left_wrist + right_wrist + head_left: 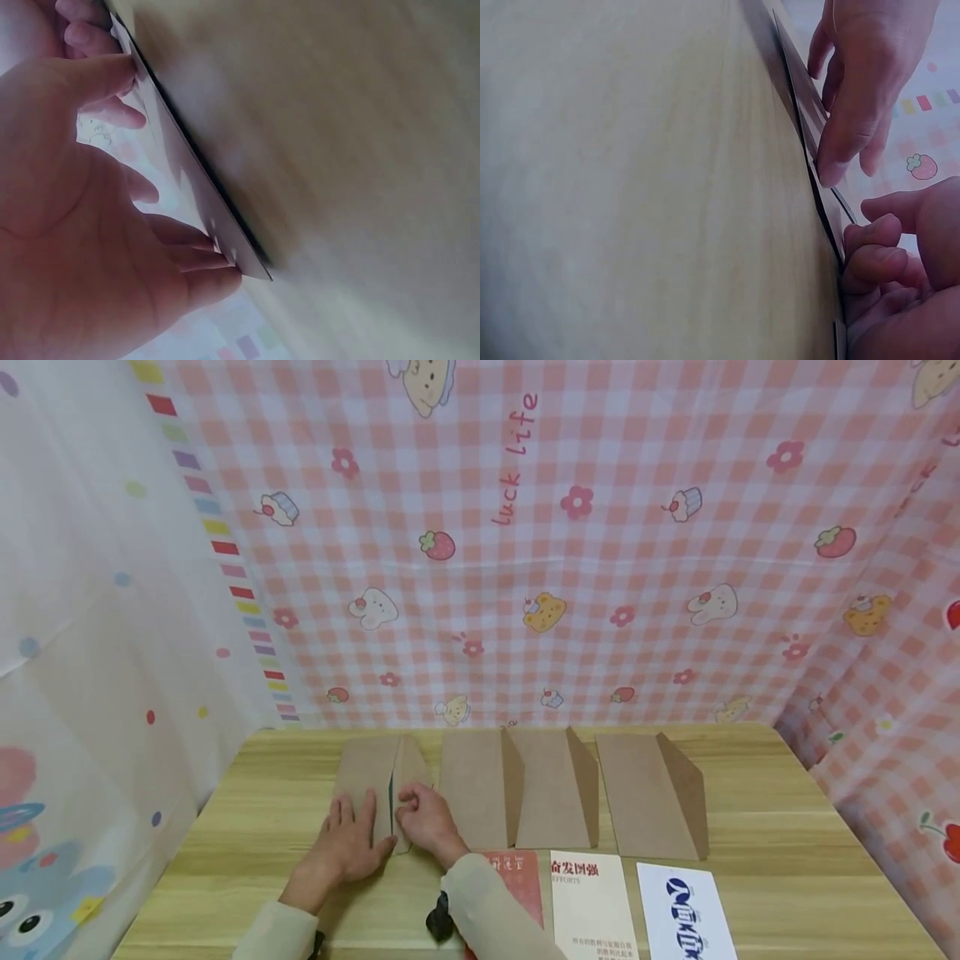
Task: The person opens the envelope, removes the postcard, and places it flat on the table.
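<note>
A brown kraft envelope lies at the left of the table, its flap turned out to the right. My left hand rests on the envelope's body with fingers spread and straight. A dark green strip shows in the slit at the envelope's mouth; what it belongs to is hidden. On the flap side is my right hand, fingers curled against the flap. In the right wrist view, the thumb of the right hand stands apart from its curled fingers, and nothing is visibly pinched.
Three more brown envelopes, the left, middle and right, lie in a row with flaps out. Nearer me are a red card, a cream card and a white card. Patterned cloth hangs behind the table.
</note>
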A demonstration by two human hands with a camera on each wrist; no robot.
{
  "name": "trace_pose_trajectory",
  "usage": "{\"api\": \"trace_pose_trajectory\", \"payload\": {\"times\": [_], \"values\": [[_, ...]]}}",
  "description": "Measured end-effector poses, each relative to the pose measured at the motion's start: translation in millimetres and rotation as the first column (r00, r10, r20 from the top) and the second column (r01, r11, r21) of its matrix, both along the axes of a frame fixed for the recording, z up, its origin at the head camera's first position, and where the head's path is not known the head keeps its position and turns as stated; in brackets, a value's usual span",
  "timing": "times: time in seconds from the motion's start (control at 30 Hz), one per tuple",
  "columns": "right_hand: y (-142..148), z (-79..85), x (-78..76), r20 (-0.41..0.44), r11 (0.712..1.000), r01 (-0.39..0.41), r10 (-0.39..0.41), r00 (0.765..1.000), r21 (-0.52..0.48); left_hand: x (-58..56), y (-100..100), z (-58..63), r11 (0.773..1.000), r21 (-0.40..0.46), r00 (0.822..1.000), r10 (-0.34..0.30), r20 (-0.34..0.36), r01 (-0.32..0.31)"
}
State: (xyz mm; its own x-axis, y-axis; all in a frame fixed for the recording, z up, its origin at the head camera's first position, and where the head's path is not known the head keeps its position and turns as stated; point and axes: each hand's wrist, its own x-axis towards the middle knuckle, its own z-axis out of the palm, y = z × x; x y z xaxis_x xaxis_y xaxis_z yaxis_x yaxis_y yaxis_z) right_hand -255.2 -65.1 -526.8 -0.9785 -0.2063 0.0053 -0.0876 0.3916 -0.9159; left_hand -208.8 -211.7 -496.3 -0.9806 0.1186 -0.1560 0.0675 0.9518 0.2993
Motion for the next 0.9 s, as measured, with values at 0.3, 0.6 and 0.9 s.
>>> {"api": "trace_pose_trajectory", "payload": {"times": [0.3,0.6,0.9], "values": [[-1.8,0.0,-0.1,-0.010,1.000,0.013,-0.013,1.000,-0.004,4.1,8.1,-1.3,0.997,-0.075,1.000,0.008,-0.006,-0.008],[-3.6,-2.5,-0.5,-0.025,1.000,0.025,-0.025,0.999,0.003,7.8,14.7,-4.6,0.987,-0.160,0.993,-0.017,-0.121,-0.003],[-7.8,-2.8,0.9,-0.043,0.997,0.061,-0.059,0.997,0.038,6.6,13.7,-7.5,0.980,-0.200,0.975,-0.050,-0.217,0.006]]}}
